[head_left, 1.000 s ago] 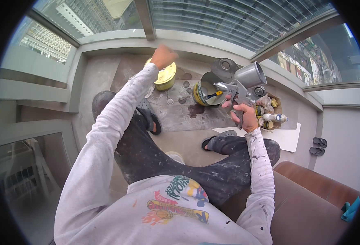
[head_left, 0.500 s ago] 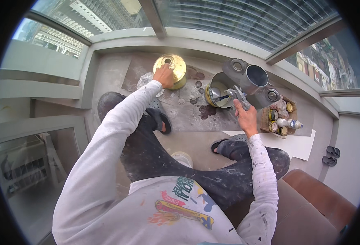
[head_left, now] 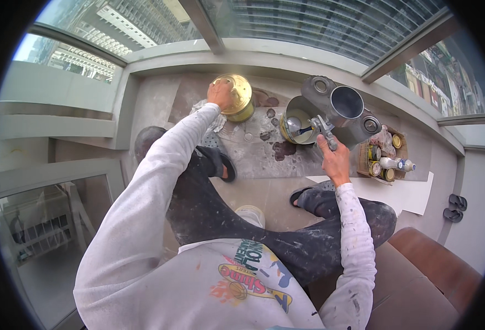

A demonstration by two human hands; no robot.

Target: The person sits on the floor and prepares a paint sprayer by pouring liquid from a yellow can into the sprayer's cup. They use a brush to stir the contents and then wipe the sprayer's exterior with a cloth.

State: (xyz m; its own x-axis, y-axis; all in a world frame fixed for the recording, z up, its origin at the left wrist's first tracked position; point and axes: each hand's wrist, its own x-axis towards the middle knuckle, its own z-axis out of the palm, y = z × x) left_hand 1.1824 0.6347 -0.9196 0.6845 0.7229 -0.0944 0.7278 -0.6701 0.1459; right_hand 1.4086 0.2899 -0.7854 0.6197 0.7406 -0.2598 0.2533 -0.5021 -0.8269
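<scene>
My left hand grips the top of a round gold metal can at its left side. The fingers are partly hidden, and the can's opening is covered. In my right hand is a silver spray gun, held at the right rim of an open paint can. A paintbrush lies inside that can, with pale paint at its bottom. Just beyond the gun is an open grey metal cup; whether it is joined to the gun, I cannot tell.
Two dark grey cans, one behind and one to the right, flank the cup. Further right stands a cardboard box of small cans and bottles. Crumpled plastic lies by the gold can. Dark stains mark the floor sheet.
My left hand has moved from the gold can's opening to the left side of its top. The right hand still holds the spray gun and has shifted only slightly.
</scene>
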